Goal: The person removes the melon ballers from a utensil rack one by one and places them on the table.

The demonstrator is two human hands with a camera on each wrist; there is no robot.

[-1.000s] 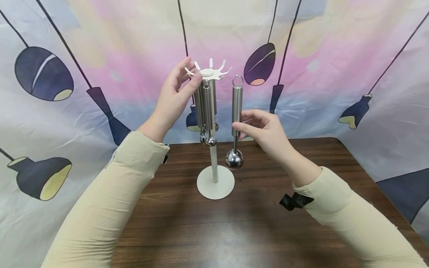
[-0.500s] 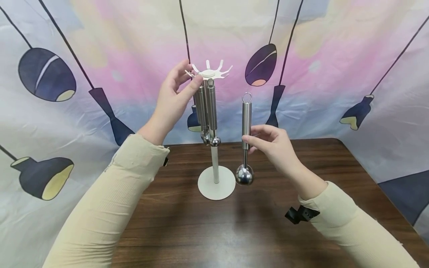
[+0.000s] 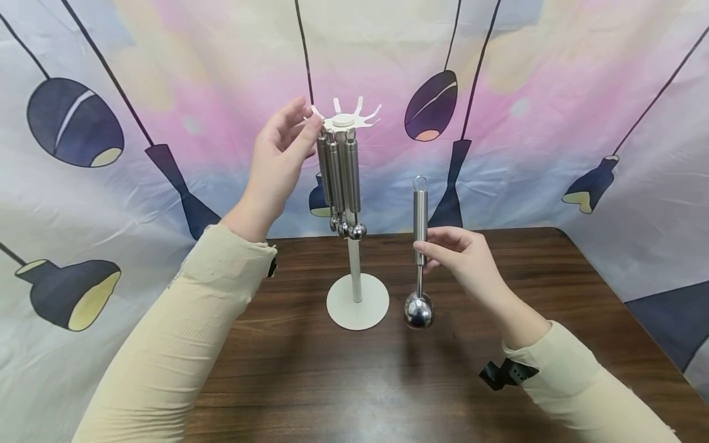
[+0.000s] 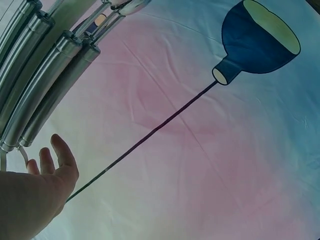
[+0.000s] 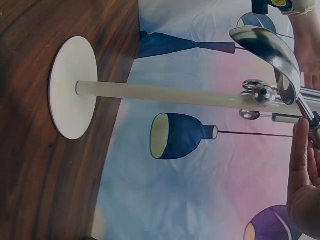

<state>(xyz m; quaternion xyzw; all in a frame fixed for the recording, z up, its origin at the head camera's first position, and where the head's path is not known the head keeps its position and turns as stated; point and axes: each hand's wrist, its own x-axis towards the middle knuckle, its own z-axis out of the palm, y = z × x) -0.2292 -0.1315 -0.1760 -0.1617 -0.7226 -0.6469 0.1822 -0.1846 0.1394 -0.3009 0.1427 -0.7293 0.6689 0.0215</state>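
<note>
In the head view my right hand pinches the handle of a steel ice cream scoop, thumb in front. It hangs upright above the table, ring up and round bowl down. To its left stands a white rack with a disc foot, a post and a crown of curved hooks. Several small steel scoops hang bunched on its left and front. My left hand is at the left hooks, its thumb tip overlapping one. The left wrist view shows its fingers loosely spread beside the hanging handles.
A dark wood-grain table carries the rack near its back edge. Behind it hangs a pastel cloth backdrop printed with lamps. Black wrist cameras sit at the beige cuffs.
My right hand has moved right and down with the ice cream scoop, away from the rack. The rack's crown and hanging scoops have turned slightly; my left hand has shifted a little left.
</note>
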